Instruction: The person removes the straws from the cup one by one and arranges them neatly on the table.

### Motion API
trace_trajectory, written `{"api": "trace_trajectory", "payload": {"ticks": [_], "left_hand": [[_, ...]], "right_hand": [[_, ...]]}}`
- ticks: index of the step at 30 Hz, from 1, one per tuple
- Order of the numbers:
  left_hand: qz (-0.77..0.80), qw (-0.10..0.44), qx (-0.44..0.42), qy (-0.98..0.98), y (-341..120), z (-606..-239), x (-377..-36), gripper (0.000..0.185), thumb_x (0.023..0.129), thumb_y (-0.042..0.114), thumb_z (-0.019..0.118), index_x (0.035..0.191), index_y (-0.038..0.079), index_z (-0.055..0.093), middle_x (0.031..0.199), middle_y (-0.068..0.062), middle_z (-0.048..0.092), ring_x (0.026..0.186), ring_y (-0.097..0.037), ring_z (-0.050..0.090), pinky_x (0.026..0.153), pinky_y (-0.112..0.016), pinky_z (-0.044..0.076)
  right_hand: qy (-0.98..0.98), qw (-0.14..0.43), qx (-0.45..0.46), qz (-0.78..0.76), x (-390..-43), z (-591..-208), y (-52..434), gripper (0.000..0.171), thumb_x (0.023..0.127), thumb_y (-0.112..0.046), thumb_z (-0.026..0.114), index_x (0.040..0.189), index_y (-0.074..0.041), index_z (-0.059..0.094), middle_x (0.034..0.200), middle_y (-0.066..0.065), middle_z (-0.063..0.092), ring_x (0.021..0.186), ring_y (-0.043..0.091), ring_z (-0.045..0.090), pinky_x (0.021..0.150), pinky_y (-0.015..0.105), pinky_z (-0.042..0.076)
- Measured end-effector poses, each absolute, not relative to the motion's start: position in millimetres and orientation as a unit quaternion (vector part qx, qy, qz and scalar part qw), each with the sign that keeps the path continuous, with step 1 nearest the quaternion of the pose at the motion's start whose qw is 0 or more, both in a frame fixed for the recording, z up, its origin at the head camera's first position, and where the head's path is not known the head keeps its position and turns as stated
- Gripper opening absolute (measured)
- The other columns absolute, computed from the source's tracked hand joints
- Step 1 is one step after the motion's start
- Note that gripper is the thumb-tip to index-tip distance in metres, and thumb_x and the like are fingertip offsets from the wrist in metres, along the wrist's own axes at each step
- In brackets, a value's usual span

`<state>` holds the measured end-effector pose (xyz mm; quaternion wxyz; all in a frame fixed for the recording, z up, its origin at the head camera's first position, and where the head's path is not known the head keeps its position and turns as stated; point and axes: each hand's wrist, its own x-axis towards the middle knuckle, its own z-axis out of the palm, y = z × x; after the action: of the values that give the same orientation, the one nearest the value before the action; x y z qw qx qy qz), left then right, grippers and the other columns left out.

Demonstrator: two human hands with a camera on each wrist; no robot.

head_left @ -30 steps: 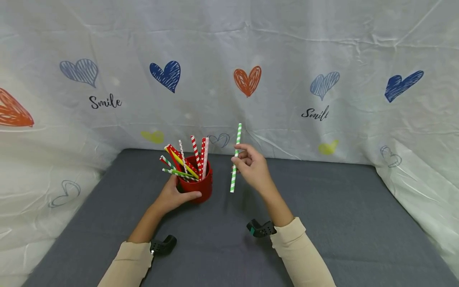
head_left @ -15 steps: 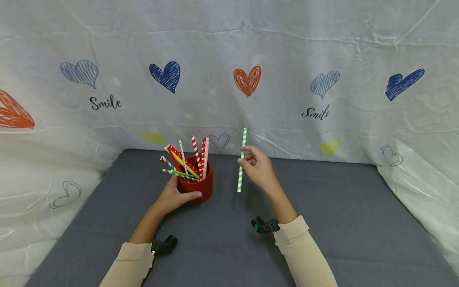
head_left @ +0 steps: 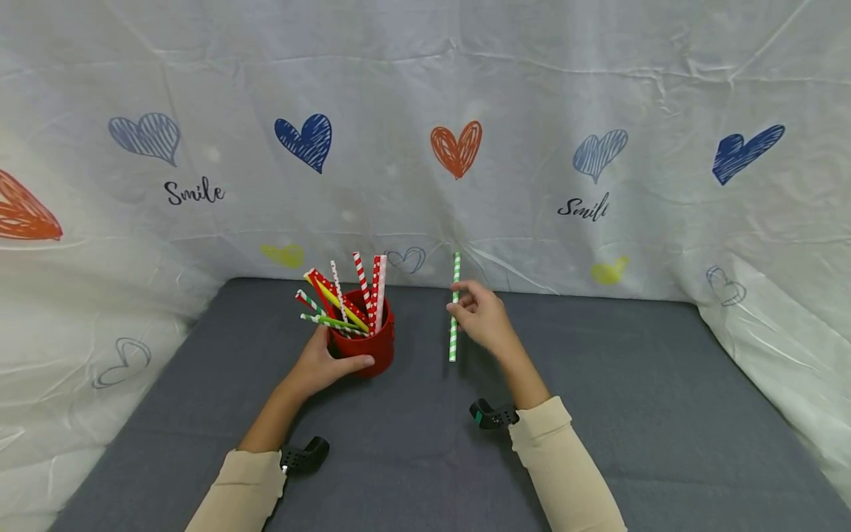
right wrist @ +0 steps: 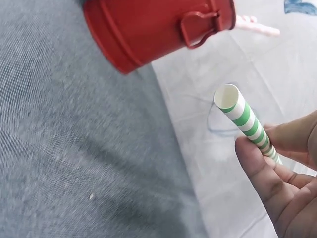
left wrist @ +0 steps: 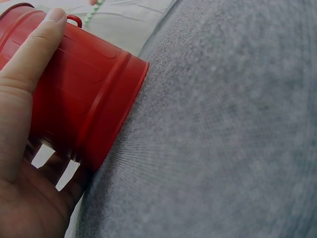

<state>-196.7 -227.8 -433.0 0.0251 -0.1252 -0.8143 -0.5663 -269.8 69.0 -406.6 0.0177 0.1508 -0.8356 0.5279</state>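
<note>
A red metal bucket (head_left: 367, 346) stands on the grey table (head_left: 631, 414) and holds several patterned paper straws (head_left: 346, 295). My left hand (head_left: 324, 362) grips its side; the left wrist view shows the thumb lying along the bucket (left wrist: 84, 99). To the right of the bucket, my right hand (head_left: 480, 316) pinches a green-and-white striped straw (head_left: 454, 307) and holds it upright, its lower end close above the table. In the right wrist view the straw (right wrist: 242, 116) points its open end toward the bucket (right wrist: 153, 27).
A white cloth printed with hearts and "Smile" (head_left: 425, 148) hangs behind the table and drapes down both sides. The grey surface stretches bare to the right and in front of my hands.
My right hand has carried the green striped straw to the right, away from the bucket, and lowered it toward the table. The left hand and bucket have stayed put.
</note>
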Motion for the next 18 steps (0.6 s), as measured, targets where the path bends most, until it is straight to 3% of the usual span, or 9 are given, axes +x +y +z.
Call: {"api": "trace_trajectory", "payload": {"ticks": [18], "left_hand": [[-0.566,0.021,-0.119,-0.815,-228,-433,-196,0.081,0.081,0.007,0.083,0.145,-0.002,0.034,0.139,-0.021,0.050,0.124,-0.035,0.049,0.102,-0.055,0.042]], "right_hand": [[-0.873,-0.030,0.124,0.471,-278,-430,74,0.035,0.096,-0.009,0.069,0.128,-0.001,0.061,0.080,0.007,0.065,0.060,0.022,0.066,0.059,0.035,0.054]]}}
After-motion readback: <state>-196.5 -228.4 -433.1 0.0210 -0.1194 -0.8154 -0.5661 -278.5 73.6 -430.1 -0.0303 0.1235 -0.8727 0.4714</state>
